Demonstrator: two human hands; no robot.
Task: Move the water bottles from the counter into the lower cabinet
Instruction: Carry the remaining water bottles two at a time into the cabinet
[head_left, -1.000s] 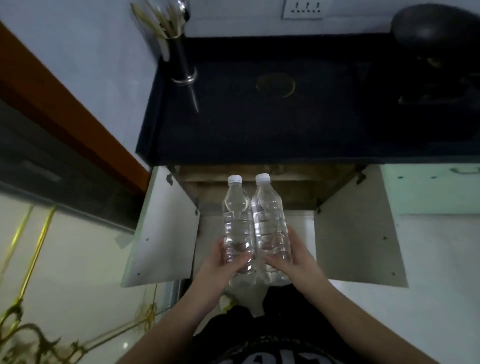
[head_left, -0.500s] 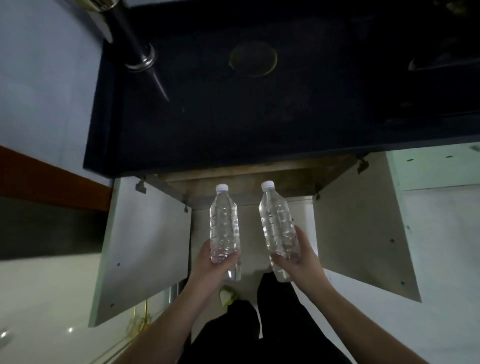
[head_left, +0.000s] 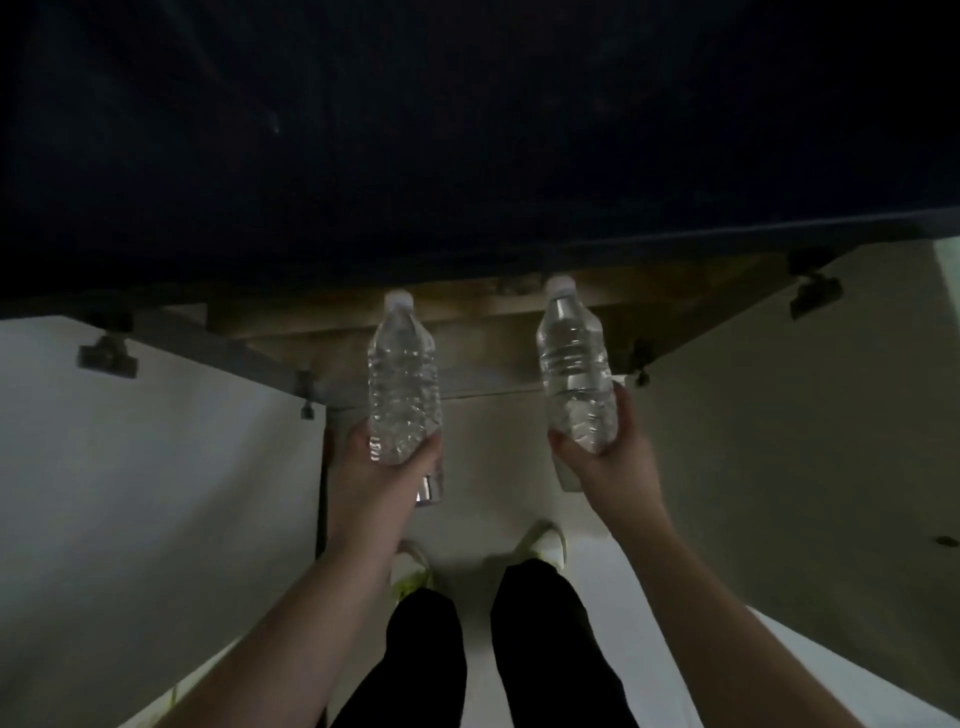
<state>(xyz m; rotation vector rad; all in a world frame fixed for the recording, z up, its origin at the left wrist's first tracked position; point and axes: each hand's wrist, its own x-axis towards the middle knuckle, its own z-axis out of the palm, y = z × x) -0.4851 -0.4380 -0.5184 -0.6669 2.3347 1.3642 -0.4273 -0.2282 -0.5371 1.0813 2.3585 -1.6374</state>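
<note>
Left cabinet door (head_left: 156, 467) – swung open. Left hand (head_left: 374, 478) grips left water bottle (head_left: 402, 379) by its base, upright before the cabinet opening (head_left: 483, 332). Right hand (head_left: 608, 467) grips right water bottle (head_left: 574, 364) likewise – bottles well apart. Right cabinet door (head_left: 779, 415) open.

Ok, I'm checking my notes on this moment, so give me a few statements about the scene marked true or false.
1. Each hand holds one bottle. True: the left hand grips the left bottle, the right hand grips the right bottle.
2. The bottles touch each other. False: they are apart.
3. Both cabinet doors are open. True: the left door and right door stand open.
4. The caps are off. False: both bottles carry white caps.
</note>
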